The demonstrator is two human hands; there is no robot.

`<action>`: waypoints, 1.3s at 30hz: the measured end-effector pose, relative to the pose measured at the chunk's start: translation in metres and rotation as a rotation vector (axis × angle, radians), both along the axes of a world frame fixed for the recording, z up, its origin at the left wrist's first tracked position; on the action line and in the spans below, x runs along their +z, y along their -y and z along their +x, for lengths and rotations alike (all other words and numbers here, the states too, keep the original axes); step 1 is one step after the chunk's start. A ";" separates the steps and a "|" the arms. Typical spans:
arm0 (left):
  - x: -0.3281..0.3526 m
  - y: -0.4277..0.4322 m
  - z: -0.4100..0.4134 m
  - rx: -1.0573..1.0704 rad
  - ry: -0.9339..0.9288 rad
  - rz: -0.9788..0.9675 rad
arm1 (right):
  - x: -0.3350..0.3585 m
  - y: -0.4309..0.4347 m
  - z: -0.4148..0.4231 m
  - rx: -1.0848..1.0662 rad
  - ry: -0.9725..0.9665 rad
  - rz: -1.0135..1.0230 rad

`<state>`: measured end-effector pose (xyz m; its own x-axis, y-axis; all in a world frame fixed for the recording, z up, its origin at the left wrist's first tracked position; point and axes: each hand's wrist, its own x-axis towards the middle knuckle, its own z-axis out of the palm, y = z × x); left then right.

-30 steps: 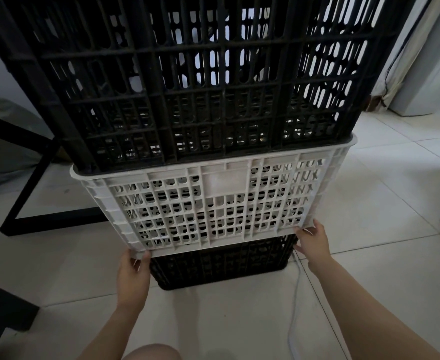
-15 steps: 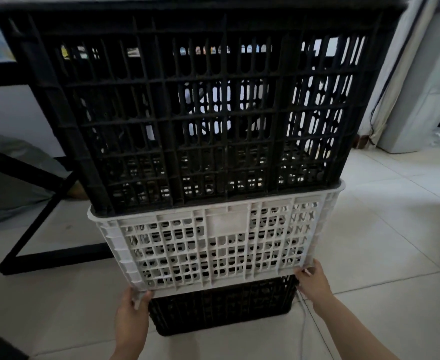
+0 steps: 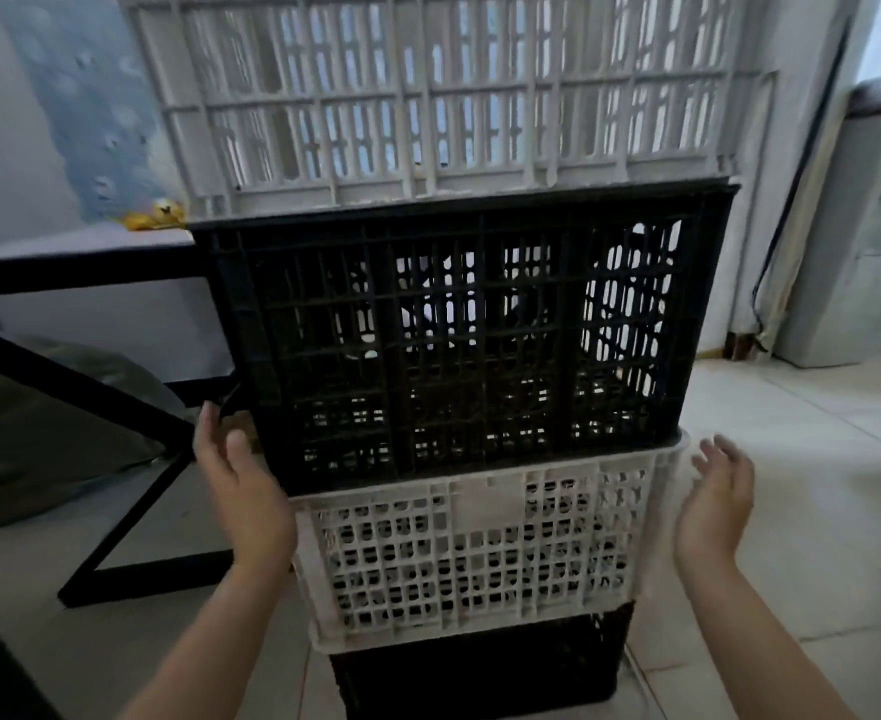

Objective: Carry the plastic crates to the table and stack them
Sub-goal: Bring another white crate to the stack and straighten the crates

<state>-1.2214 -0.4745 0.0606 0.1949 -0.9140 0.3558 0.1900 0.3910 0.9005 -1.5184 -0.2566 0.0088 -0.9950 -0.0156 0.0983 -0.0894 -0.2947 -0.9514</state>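
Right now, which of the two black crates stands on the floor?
The low black crate under the white crate; the other, taller black crate sits above that white one.

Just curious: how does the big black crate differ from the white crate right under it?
The big black crate is taller, with long slots; the white crate under it is shorter, with small squarish holes. The black one sits on the white one. Both are slotted plastic.

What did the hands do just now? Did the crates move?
Both hands let go of the lower white crate and rose: the left hand is open beside the black crate, the right hand open near the white rim. The crates stayed stacked.
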 end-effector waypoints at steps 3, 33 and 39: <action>0.048 0.011 -0.007 -0.082 0.052 -0.010 | 0.039 0.010 -0.034 0.072 0.053 0.022; 0.189 0.002 -0.027 0.124 0.220 -0.334 | 0.240 0.044 -0.028 0.024 -0.398 -0.020; 0.185 0.012 -0.033 0.170 0.309 -0.347 | 0.234 0.055 -0.030 -0.064 -0.432 -0.014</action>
